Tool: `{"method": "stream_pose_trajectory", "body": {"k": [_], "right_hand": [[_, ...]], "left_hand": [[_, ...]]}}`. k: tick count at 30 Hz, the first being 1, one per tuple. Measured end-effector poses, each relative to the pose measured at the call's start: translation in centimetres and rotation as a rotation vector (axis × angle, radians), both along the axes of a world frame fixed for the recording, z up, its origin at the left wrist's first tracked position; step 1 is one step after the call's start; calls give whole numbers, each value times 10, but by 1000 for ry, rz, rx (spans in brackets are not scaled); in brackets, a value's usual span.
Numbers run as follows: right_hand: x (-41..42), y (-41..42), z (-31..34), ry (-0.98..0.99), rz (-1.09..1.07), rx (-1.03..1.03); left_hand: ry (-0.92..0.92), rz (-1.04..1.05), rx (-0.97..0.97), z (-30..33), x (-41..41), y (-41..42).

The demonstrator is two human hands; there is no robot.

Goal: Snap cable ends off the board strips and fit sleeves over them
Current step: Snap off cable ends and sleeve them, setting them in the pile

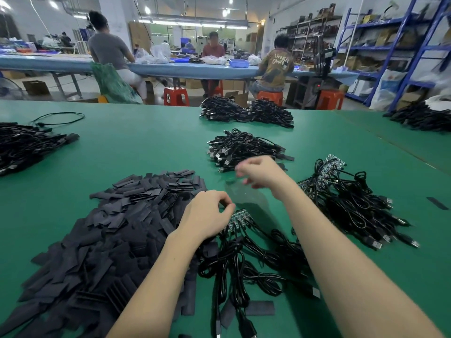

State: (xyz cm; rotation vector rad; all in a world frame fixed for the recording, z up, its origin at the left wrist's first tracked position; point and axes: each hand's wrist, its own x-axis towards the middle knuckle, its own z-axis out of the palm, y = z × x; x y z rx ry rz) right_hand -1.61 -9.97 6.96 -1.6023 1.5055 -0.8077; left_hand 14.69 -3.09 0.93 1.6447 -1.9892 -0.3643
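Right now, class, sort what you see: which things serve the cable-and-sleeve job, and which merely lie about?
Job:
- board strip under the left hand
- sleeve pile
- strip-and-cable heap
- right hand

Lying about:
- red stools
- blue shelving
- stray sleeve

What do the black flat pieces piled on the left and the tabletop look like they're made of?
The black flat pieces look like matte soft plastic or rubbery tubing pressed flat: dull, no shine, thin with creased edges. The tabletop looks like a smooth green rubber or vinyl mat, with a faint sheen and a seam on the right.
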Motion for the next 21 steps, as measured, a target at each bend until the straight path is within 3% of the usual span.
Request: {"method": "stream_pose_trajectory", "body": {"k": [3, 9, 13, 16, 21], "right_hand": [[-15, 34, -21, 296, 97, 35], [-26, 58, -23, 367, 119, 100], [-35, 61, -20, 44, 147, 206], [-44, 63, -18, -248, 203, 310], [-43, 64, -15, -443, 208, 370]], "left_hand": [[-1, -15, 0, 0, 0, -2], [-22, -43, -7, 0, -2, -2], [18, -78, 67, 8, 0, -2], [228, -175, 185, 18, 2, 0], [579, -227, 247, 26, 1, 5]]}}
